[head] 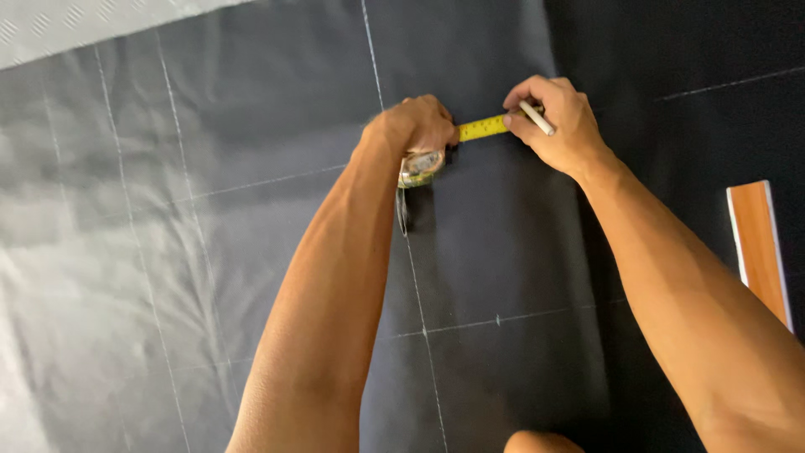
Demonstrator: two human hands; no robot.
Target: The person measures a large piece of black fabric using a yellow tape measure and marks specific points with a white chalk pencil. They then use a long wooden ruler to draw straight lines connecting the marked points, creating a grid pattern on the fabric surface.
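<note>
Yellow tape measure (470, 134) stretched flat between both hands

Soft sheen at left, dimmer at right, faint shadows, sharp focus

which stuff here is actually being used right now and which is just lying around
In use:
- tape measure, held by the left hand, yellow blade pulled out
- white marking stick in the right hand
- dark fabric with chalk lines

Lying about:
- wooden strip at the right edge, untouched
- pale patterned surface, top left
</note>
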